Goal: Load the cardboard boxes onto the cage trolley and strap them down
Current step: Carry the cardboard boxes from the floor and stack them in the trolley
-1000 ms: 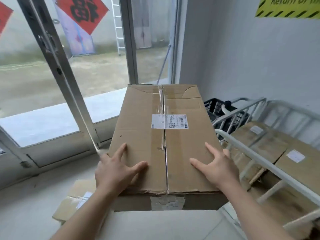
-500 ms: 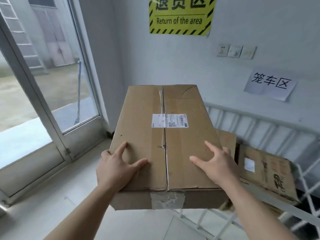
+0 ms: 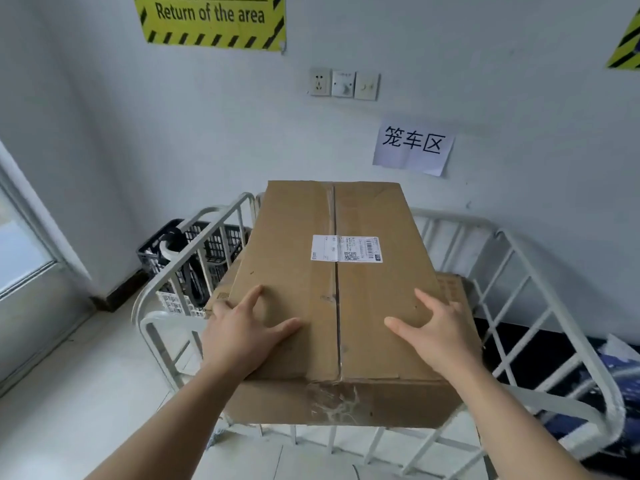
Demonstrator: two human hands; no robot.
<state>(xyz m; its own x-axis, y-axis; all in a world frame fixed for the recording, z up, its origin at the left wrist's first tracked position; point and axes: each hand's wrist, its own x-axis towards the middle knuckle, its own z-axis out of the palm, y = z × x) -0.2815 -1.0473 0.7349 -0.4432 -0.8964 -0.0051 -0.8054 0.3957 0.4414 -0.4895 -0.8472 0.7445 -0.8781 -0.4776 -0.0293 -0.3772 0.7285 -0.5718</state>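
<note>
The cardboard box, taped along its top seam and bearing a white shipping label, is held over the white cage trolley. The left hand and right hand grasp its near corners, thumbs and forefingers spread on top and the other fingers wrapped over the side edges. A second box lies in the trolley beneath it, a black crate stands just beyond the trolley's left side, and the wall behind carries a yellow sign, sockets and a paper notice.
</note>
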